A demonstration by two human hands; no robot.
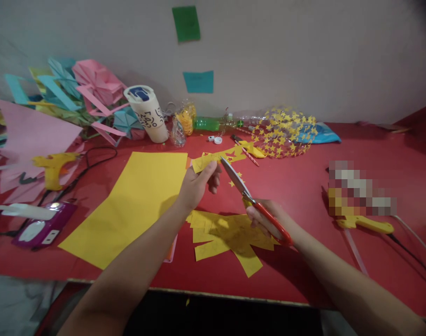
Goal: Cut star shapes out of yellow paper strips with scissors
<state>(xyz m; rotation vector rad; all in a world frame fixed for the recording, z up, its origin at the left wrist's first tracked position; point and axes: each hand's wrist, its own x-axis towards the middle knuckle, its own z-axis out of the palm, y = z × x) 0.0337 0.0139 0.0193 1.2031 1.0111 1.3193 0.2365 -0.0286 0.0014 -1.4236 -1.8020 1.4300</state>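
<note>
My left hand (pixel 199 184) is closed on a small piece of yellow paper (pixel 199 163) above the middle of the table. Red-handled scissors (pixel 274 224) are in my right hand (pixel 265 215), their long blades pointing up and left, with the tips at the paper's right end. Below my hands, several yellow paper strips (pixel 247 263) lie in an overlapping pile. Small yellow stars (pixel 233 183) rest behind the scissor blades. A yellow strip with star-shaped holes (pixel 239 154) lies beyond my left hand.
A large yellow sheet (pixel 129 200) covers the left middle of the red table (pixel 185 280). Glue guns sit left (pixel 55 168) and right (pixel 365 224), beside a purple power strip (pixel 41 228) at left. Behind are a white tumbler (pixel 150 116) and a star-covered clear object (pixel 284 133).
</note>
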